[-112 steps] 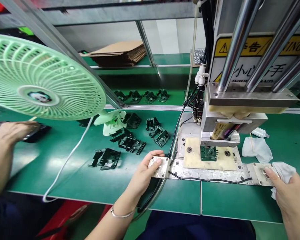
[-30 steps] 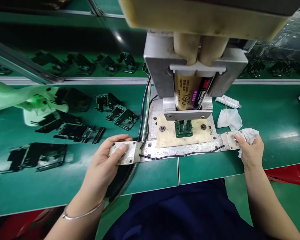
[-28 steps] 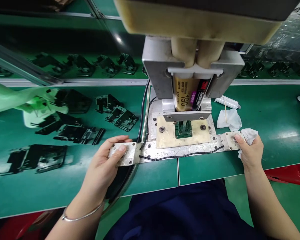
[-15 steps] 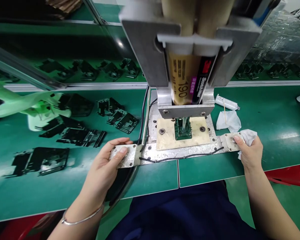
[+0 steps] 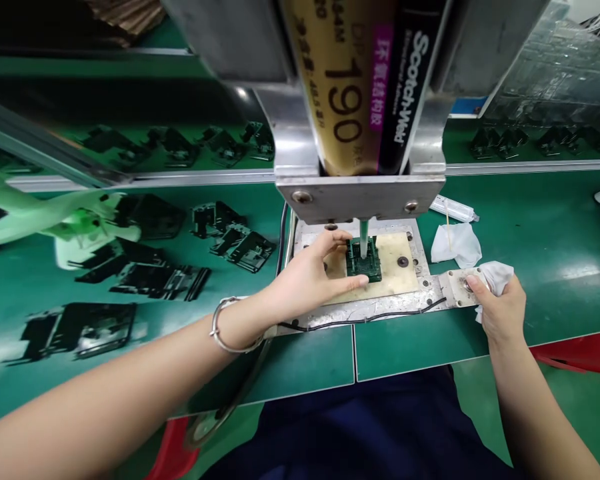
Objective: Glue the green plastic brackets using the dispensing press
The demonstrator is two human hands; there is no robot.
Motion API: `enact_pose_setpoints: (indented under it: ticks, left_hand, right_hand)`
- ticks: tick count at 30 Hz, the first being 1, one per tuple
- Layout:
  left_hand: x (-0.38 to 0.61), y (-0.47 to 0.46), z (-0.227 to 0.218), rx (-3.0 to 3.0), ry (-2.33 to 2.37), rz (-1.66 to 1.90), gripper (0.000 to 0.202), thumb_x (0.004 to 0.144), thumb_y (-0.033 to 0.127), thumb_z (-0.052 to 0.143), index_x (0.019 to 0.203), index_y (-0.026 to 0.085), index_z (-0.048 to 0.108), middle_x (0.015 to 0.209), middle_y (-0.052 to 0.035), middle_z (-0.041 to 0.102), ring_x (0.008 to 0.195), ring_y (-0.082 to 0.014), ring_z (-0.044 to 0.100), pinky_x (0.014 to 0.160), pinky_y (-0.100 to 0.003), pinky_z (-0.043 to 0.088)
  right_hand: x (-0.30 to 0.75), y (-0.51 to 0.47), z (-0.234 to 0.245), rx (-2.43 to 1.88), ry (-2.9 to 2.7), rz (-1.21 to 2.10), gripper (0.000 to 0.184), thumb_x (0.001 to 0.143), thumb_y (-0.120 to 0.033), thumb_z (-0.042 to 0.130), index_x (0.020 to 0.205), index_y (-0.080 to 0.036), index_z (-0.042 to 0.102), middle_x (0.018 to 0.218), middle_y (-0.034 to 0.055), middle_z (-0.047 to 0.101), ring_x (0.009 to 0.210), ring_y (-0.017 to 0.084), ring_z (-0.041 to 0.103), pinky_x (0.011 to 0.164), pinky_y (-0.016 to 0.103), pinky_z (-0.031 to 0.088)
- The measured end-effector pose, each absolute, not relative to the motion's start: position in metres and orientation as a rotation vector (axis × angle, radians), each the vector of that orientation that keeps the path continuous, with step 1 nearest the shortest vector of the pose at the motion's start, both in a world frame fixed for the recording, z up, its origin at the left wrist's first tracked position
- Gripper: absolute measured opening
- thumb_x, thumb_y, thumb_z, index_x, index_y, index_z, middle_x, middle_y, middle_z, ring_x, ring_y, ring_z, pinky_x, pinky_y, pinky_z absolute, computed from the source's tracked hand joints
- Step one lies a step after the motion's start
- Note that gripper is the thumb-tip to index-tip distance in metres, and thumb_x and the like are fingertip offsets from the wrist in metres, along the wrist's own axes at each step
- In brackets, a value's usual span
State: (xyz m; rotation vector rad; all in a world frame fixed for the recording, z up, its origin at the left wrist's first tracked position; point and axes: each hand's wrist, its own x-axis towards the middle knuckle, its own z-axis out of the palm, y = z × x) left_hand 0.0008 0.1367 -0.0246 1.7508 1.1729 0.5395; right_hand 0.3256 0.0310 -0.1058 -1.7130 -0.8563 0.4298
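My left hand reaches over the pale pad, thumb at the front edge and fingertips at the back left of a small green circuit board assembly. Straight above the board hangs the nozzle of a gold-and-black Scotch-Weld adhesive cartridge, clamped in a metal holder. My right hand is closed around a crumpled white tissue at the right end of the metal base plate. Its thumb rests on a round button there.
Several dark board assemblies lie on the green table at the left. A gloved co-worker's hand is near them. A clear syringe-like tube and another tissue lie right of the pad. More assemblies stand on the back shelf.
My left hand has left the metal plate's left end and moved right to the board. The cartridge and its holder have risen toward the camera. My right hand stays put.
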Motion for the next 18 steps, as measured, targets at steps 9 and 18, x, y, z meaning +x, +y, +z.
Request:
enact_pose_setpoints:
  ticks: [9,18]
  left_hand:
    - [-0.005,0.124,0.008,1.291,1.144,0.366,0.049,0.065,0.048,0.088,0.104,0.019,0.077,0.097,-0.0104,0.076,0.093,-0.0329,0.072,0.081,-0.043,0.062]
    - [-0.004,0.072,0.008,1.065,0.852,0.037,0.068,0.076,0.081,0.06,0.079,0.016,0.078,0.067,-0.0108,0.07,0.059,-0.0263,0.066,0.049,-0.033,0.053]
  right_hand:
    - [0.321,0.031,-0.104,-1.724,-0.879,0.366,0.049,0.063,-0.057,0.088,0.085,-0.019,0.068,0.078,0.0016,0.066,0.072,0.02,0.061,0.065,0.033,0.05]
    - [0.26,0.002,-0.011,-0.77,-1.873,0.678,0.036,0.105,-0.045,0.048,0.092,-0.019,0.071,0.071,0.0014,0.058,0.055,0.012,0.053,0.051,0.027,0.039]
